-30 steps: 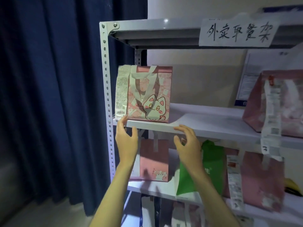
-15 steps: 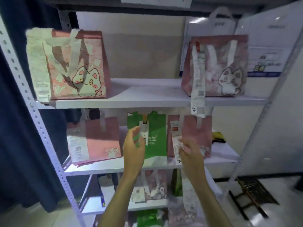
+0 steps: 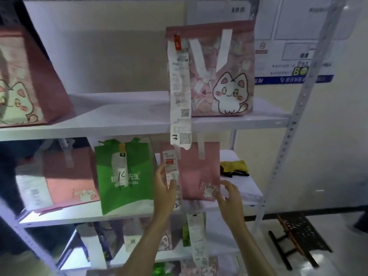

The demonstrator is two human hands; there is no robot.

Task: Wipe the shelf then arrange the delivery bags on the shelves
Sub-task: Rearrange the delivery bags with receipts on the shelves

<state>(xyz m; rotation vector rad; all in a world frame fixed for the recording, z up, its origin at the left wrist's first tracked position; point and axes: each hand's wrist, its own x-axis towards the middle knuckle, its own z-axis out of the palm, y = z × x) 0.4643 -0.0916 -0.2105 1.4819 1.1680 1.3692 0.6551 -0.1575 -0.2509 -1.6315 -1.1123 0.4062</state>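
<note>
While both hands reach the pink bag [image 3: 199, 174] on the middle shelf [image 3: 241, 198], I watch for a slip.

I take the green bag [image 3: 124, 176] as landmark: the pink bag stands just right of it, nearly touching it, and beyond it lies a yellow cloth [image 3: 235, 166]. My left hand [image 3: 164, 188] pinches the long receipt [image 3: 172, 172] hanging on the bag's front, thumb over the paper. My right hand [image 3: 229, 194] is half spread at the bag's lower right corner, fingers touching it; a firm hold I cannot confirm. If I pull by the receipt, I think the paper may tear off, or the bag may tip forward and push the green bag over.
</note>
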